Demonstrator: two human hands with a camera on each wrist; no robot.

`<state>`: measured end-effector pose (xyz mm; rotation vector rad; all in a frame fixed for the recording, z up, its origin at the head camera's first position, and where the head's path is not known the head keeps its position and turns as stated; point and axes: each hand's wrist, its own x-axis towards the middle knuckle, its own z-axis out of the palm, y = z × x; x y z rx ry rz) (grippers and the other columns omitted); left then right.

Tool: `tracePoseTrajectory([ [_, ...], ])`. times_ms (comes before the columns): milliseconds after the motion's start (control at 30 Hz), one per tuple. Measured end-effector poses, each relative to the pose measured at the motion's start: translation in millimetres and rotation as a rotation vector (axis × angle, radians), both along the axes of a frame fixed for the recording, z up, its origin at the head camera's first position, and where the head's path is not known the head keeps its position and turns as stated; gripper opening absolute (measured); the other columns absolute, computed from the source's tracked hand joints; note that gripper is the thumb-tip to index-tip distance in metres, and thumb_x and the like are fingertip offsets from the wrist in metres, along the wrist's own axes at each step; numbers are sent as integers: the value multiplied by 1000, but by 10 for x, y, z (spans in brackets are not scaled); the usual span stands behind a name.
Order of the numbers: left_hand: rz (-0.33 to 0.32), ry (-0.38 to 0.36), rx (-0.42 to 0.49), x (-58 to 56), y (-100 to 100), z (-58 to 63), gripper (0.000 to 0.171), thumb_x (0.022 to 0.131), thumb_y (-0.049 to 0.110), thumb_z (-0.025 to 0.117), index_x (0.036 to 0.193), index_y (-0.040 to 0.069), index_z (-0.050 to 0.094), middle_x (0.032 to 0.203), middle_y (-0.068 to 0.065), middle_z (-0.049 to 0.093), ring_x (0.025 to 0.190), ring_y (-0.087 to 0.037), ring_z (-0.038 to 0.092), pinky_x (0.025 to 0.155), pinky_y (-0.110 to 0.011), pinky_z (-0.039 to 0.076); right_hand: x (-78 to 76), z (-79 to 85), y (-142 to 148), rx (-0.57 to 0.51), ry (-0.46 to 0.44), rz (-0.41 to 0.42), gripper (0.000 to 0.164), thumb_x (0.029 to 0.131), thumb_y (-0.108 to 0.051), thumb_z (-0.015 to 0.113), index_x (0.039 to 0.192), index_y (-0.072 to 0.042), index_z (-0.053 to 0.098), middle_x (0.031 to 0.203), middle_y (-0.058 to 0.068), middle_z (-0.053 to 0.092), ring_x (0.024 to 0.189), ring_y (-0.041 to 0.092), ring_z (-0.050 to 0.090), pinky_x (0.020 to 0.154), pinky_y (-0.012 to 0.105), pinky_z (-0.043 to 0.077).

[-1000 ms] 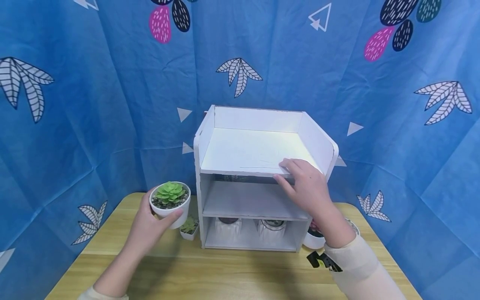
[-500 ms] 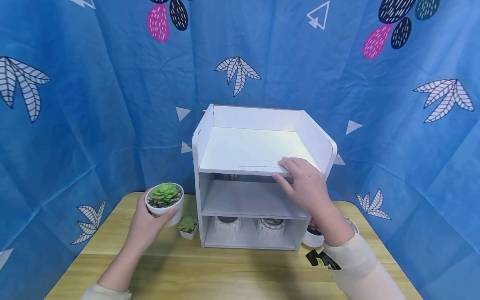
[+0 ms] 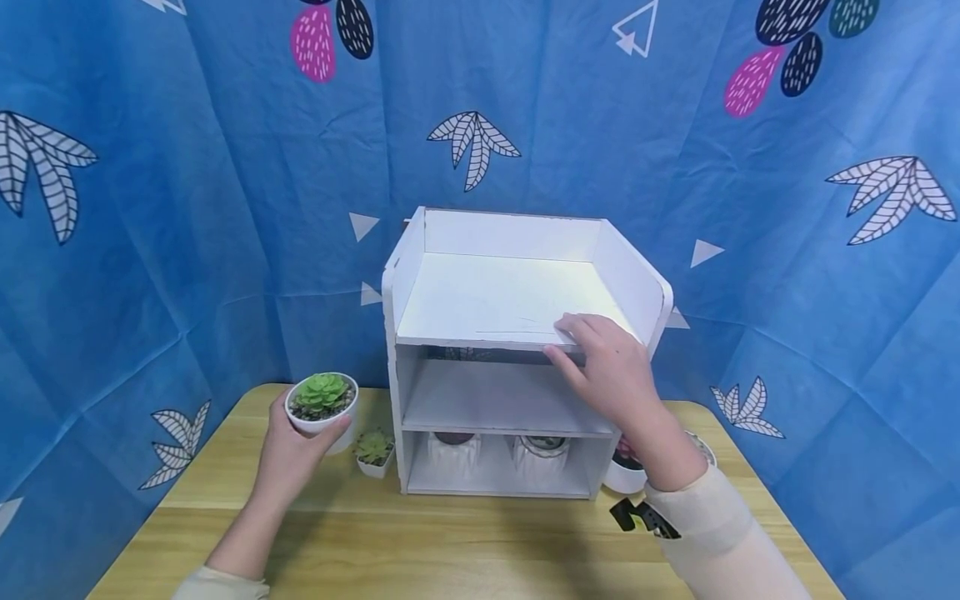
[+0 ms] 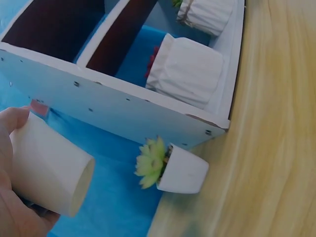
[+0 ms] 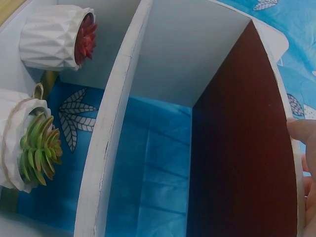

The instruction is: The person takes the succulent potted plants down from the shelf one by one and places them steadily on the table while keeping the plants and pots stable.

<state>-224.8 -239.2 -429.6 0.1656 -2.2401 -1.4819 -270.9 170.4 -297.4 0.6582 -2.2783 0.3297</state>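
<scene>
Blue cloth [image 3: 480,75] printed with leaves and triangles hangs across the far side, and up against it, on a pale wooden counter [image 3: 420,550], stands a white shelf unit [image 3: 480,287]. Over on the left, here's the action: the left hand [image 3: 288,454] has its fingers wrapped round a white pot with a green succulent [image 3: 324,404], roughly upright and, by the look of its clear underside, off the counter. Just to its right, between it and the shelf unit, sits a small potted succulent [image 3: 374,454]. Across to the right, the right hand [image 3: 611,367] grips the near edge of the top board, fingers above, thumb lower down. Two pots are on the bottom tier, a red-planted pot [image 5: 57,37] at left and a twine-tied pot [image 5: 39,148] at right; the middle and top tiers carry nothing that I can see. A pink-flowered pot [image 3: 626,477] peeks out beside the right forearm. So, my reading: we're in the carrying step, pot in the grasp, not yet set down, with the other hand seemingly steadying the furniture. What the next move calls for, I'd judge, is a level pot so no gravel spills, a path clear of that small neighbour and the unit's left wall, and a firm right hand throughout.
</scene>
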Motion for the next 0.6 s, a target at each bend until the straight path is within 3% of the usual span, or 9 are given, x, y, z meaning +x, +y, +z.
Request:
tracePoseTrajectory([
  [167, 18, 25, 24, -66, -16, -113, 101, 81, 28, 85, 154, 0, 21, 150, -25, 37, 136, -38, 39, 112, -57, 32, 10, 4, 2, -3, -1, -2, 47, 92, -43, 71, 125, -11, 68, 127, 10, 67, 121, 30, 60, 97, 51, 51],
  [600, 57, 5, 47, -131, -82, -315, 105, 80, 30, 85, 154, 0, 17, 149, -26, 33, 135, -40, 38, 111, -58, 31, 16, 8, -7, -4, -3, -1, 47, 92, -43, 70, 125, -10, 68, 127, 10, 67, 121, 30, 61, 98, 51, 50],
])
